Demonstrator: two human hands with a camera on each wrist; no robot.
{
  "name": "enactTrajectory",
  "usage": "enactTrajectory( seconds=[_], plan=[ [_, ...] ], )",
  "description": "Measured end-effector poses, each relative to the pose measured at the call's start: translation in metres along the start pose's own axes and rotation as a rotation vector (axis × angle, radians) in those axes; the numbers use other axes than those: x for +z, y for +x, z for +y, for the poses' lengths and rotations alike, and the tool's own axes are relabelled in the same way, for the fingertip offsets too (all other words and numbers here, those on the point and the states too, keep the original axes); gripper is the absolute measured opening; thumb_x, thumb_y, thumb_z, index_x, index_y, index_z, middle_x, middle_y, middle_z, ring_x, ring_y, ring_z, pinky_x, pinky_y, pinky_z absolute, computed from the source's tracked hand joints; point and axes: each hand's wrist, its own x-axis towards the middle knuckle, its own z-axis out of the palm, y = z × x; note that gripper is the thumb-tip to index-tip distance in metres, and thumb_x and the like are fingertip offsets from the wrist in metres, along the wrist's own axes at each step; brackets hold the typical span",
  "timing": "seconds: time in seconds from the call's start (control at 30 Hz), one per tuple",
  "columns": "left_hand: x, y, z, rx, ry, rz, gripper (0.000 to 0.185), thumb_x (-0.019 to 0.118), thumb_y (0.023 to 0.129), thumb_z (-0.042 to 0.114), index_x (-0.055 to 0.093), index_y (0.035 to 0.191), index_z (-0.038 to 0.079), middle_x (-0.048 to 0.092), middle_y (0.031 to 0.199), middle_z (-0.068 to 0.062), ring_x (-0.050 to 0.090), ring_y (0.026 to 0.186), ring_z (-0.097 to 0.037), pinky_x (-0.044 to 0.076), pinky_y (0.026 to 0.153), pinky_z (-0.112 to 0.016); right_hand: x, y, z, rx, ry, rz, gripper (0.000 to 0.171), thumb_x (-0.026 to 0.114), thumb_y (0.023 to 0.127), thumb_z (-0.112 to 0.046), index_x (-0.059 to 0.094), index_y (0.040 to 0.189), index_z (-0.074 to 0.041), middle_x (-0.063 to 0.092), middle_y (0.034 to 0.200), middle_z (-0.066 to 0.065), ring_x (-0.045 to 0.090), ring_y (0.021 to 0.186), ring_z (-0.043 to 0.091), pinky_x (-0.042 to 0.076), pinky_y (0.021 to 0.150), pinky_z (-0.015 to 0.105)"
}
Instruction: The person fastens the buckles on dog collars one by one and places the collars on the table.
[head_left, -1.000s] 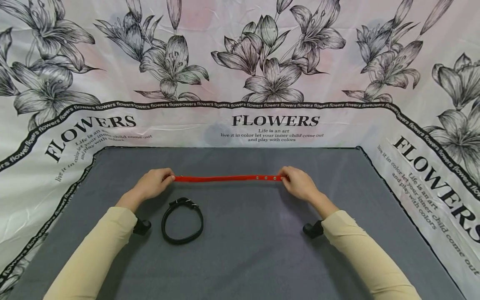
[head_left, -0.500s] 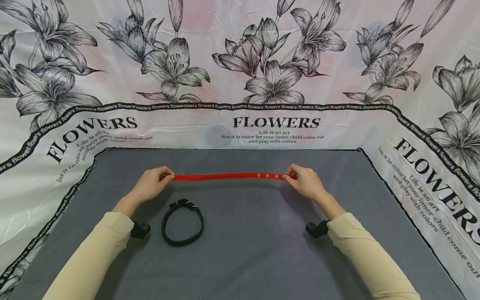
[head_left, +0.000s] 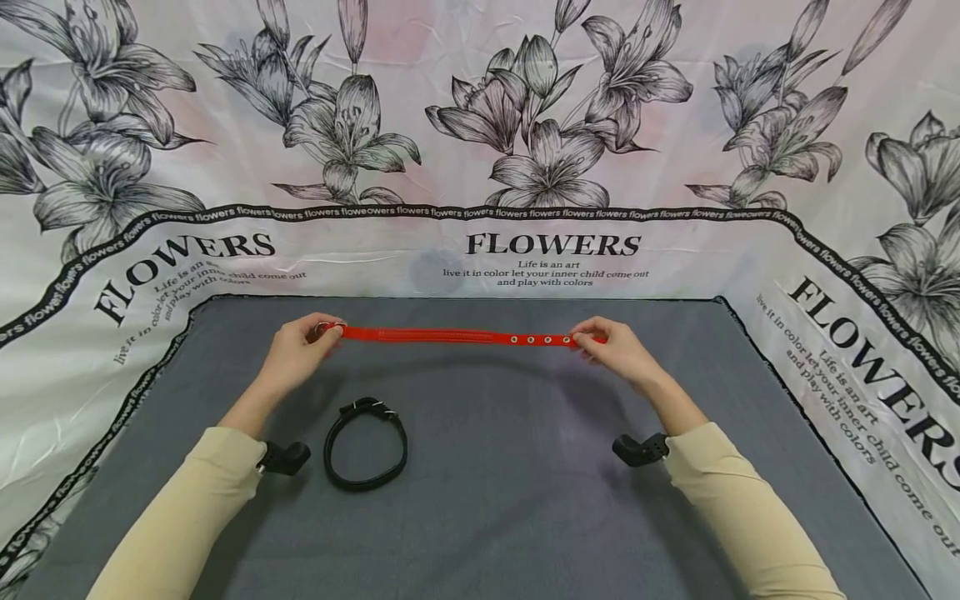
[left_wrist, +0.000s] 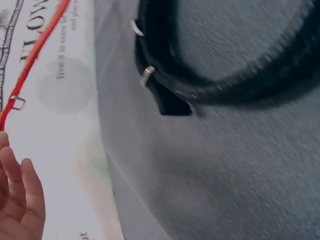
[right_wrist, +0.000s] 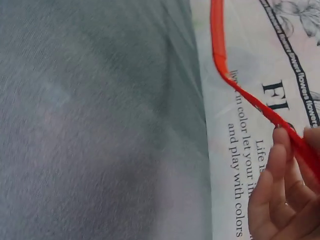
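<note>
A red collar (head_left: 442, 336) with metal eyelets is stretched straight between both hands, held up above the grey cloth with its shadow below. My left hand (head_left: 294, 350) pinches its buckle end between thumb and fingers; a small metal loop shows on the red strap (left_wrist: 26, 70) in the left wrist view. The eyelet end is pinched by my right hand (head_left: 615, 348), and the strap (right_wrist: 250, 97) slants past those fingertips in the right wrist view. Below and nearer lies a black buckled collar (head_left: 365, 483), closed into a ring; neither hand touches it.
A grey cloth (head_left: 510, 517) covers the work surface. Behind it and at both sides rises a white floral sheet (head_left: 420, 250) printed with "FLOWERS". Black wrist cameras (head_left: 640, 450) stick out under both sleeves.
Both hands have lifted the red collar higher, away from the cloth. My right hand has shifted a little to the right along its eyelet end. The black collar stays put.
</note>
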Motion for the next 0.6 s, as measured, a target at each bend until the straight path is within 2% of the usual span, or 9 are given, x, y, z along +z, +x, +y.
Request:
enactTrajectory(
  seconds=[0.13,0.27,0.4,0.6],
  plan=[
    [0.000,0.000,0.009,-0.018,-0.067,0.024,0.032,0.053,0.094,0.032,0.062,0.115,0.010,0.066,0.090,-0.016,0.060,0.072,-0.025,0.046,0.057,-0.026,-0.002,0.000,-0.004,0.028,0.127,-0.025,0.039,0.059,0.090,-0.034,0.055,0.118,-0.006,0.062,0.109,0.019,0.063,0.096,0.030,0.052,0.080,0.037],
    [0.000,0.000,0.017,-0.025,-0.140,0.044,0.032,0.057,0.091,0.033,0.062,0.116,0.014,0.065,0.089,-0.011,0.060,0.072,-0.024,0.049,0.060,-0.029,-0.002,-0.001,-0.008,-0.004,0.202,-0.006,0.043,0.061,0.088,-0.034,0.053,0.121,-0.007,0.065,0.101,0.008,0.065,0.090,0.019,0.053,0.078,0.036],
    [0.001,0.000,0.025,-0.017,-0.207,0.060,0.034,0.063,0.088,0.032,0.062,0.117,0.015,0.061,0.083,-0.001,0.060,0.071,-0.020,0.049,0.061,-0.029,0.000,-0.001,-0.013,-0.070,0.197,0.046,0.042,0.062,0.088,-0.031,0.053,0.121,-0.006,0.066,0.093,-0.002,0.064,0.086,0.017,0.054,0.073,0.029],
    [0.003,-0.001,0.034,0.002,-0.303,0.090,0.034,0.067,0.085,0.029,0.062,0.115,0.017,0.059,0.080,0.005,0.062,0.076,-0.024,0.051,0.063,-0.022,0.003,-0.001,-0.021,-0.114,0.172,0.112,0.038,0.062,0.089,-0.027,0.055,0.119,-0.005,0.066,0.094,0.001,0.064,0.086,0.024,0.055,0.071,0.029]
  ],
)
